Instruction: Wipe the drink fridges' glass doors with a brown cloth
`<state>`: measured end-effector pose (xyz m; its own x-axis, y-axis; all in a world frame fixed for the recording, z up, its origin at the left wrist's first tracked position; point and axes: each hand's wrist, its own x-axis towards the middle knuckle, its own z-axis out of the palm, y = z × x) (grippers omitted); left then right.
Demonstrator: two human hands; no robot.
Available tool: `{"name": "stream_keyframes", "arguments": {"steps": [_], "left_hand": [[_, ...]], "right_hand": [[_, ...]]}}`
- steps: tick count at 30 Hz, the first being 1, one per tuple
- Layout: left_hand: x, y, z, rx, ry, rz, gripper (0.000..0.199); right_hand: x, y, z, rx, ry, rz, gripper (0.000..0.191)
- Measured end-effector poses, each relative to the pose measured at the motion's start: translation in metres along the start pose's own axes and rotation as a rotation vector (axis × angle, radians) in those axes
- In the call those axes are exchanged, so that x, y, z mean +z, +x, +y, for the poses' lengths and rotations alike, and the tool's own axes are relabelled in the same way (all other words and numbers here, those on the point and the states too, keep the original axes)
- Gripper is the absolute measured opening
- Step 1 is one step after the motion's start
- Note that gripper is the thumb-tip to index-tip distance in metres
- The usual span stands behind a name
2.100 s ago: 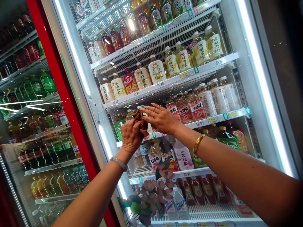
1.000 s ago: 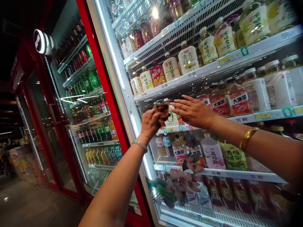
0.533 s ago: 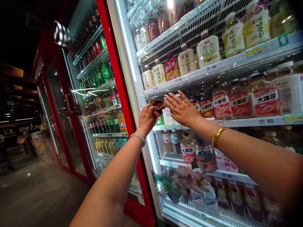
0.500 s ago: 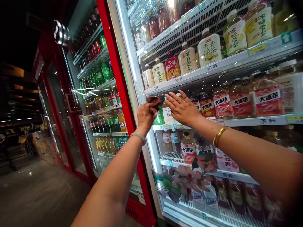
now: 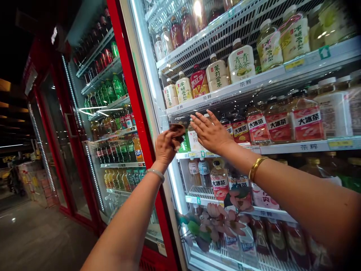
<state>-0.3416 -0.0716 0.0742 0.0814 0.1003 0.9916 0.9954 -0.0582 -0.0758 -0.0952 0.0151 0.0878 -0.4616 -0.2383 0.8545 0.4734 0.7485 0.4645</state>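
Observation:
A crumpled brown cloth (image 5: 177,131) is bunched in my left hand (image 5: 165,147), which is closed on it near the left edge of the glass door. A pale bangle circles that wrist. My right hand (image 5: 212,131) lies flat, apparently against the glass, with its fingers together and stretched out toward the upper left. A gold bracelet (image 5: 256,168) is on the right wrist. Behind the glass, a white-labelled bottle (image 5: 194,140) shows partly between the two hands. Pink flower decals (image 5: 217,222) are on the door below them.
Shelves behind the glass hold several bottled teas (image 5: 306,119). A red door frame (image 5: 132,86) divides this cooler from another with green bottles (image 5: 118,86). Grey floor (image 5: 53,233) stretches off at the left, with stacked goods (image 5: 36,184) farther back.
The view has shifted slightly, so the cooler and both hands appear a little farther left. The left hand still grips the cloth, and the right hand stays flat.

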Motion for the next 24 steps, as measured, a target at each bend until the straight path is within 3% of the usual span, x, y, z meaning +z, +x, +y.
{"name": "stream_keyframes", "arguments": {"steps": [2, 4, 7, 10, 13, 16, 20, 24], "left_hand": [[0.005, 0.004, 0.006, -0.097, 0.041, 0.115, 0.033], [0.012, -0.004, 0.021, -0.129, 0.05, 0.154, 0.035], [0.016, -0.02, 0.041, -0.021, -0.006, 0.044, 0.027], [0.01, -0.014, 0.04, 0.061, -0.062, -0.065, 0.023], [0.004, 0.016, 0.031, -0.068, -0.042, 0.02, 0.023], [0.006, 0.035, 0.042, -0.245, -0.026, 0.13, 0.03], [0.011, 0.028, 0.08, -0.256, -0.136, 0.016, 0.032], [0.006, 0.027, 0.105, -0.359, -0.289, -0.075, 0.025]], "right_hand": [[0.0, 0.0, -0.001, 0.008, -0.016, -0.004, 0.063], [0.0, 0.001, -0.001, 0.014, -0.023, 0.0, 0.062], [0.0, 0.001, -0.002, 0.002, -0.04, 0.006, 0.058], [-0.002, 0.001, -0.002, -0.011, -0.078, 0.006, 0.051], [-0.002, 0.001, -0.002, -0.019, -0.086, 0.011, 0.051], [-0.001, 0.001, -0.003, -0.015, -0.057, 0.013, 0.055], [-0.006, 0.003, -0.003, 0.013, 0.019, 0.054, 0.062], [-0.017, 0.002, -0.001, -0.161, 0.171, 0.034, 0.076]]}}
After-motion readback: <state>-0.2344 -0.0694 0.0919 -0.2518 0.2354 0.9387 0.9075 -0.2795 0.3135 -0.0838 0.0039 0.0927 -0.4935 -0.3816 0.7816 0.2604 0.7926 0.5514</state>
